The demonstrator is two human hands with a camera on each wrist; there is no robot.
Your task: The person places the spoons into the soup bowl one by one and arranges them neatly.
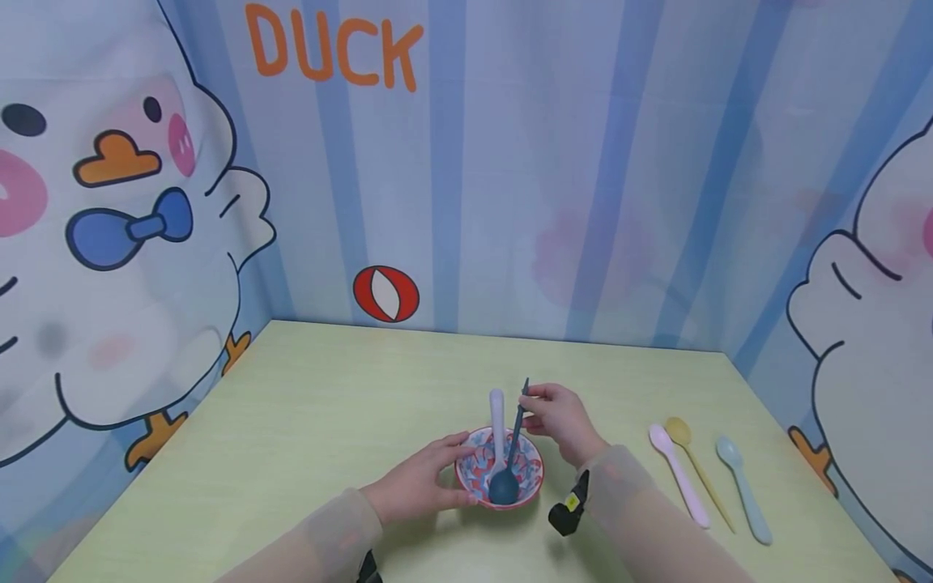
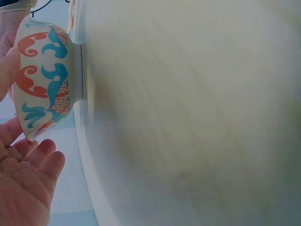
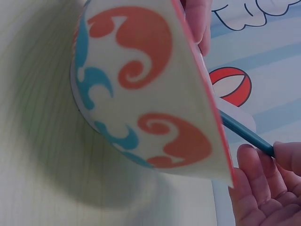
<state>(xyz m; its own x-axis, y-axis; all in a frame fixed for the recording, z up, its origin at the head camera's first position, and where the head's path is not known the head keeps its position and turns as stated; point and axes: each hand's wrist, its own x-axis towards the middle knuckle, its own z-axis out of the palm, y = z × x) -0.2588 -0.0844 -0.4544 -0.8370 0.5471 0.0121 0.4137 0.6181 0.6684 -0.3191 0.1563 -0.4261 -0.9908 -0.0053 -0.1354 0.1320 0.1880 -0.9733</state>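
On table: bowl (image 1: 499, 474) holds white spoon (image 1: 497, 421), teal spoon (image 1: 510, 461) | right hand (image 1: 561, 421) pinches teal handle | left hand (image 1: 419, 482) steadies bowl, fingers relaxed

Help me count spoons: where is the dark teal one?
In the head view the dark teal spoon stands in the patterned bowl at table centre, beside a white spoon, its handle pinched by the right hand.

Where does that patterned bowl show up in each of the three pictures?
Head: the bowl sits low in the middle, on the table, between both hands.
Left wrist: upper left, seen side-on, above the left hand.
Right wrist: it fills the upper middle, with the right hand at lower right.
Shared landmark: its red and blue swirl pattern, and the pale green tabletop.
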